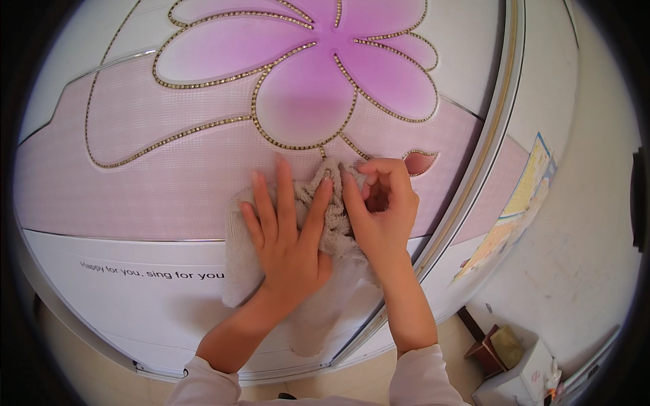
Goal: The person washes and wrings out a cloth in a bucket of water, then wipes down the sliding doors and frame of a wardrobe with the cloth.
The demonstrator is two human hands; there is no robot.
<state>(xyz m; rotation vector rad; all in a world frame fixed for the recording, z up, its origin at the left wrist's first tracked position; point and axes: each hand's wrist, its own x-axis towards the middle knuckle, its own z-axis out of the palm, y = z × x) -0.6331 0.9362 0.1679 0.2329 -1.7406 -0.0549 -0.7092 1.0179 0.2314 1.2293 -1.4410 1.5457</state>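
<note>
A crumpled beige towelling cloth (244,254) lies against a glossy white and pink sliding door panel (167,203). My left hand (292,243) presses on the cloth with its fingers spread, the index fingertip on a bunched fold. With thumb and curled fingers, my right hand (383,213) pinches the cloth's bunched upper right part. Just above both hands is a large purple flower design (310,101) edged with a beaded trim, and a small reddish leaf shape (420,162) is beside my right hand. Printed lettering runs on the white band at the left.
A vertical door frame edge (500,116) curves down the right side. Beyond it, a colourful poster (513,213) hangs on the adjoining panel. At the lower right a white box (518,375) holding several items stands on the floor by a pale wall (599,203).
</note>
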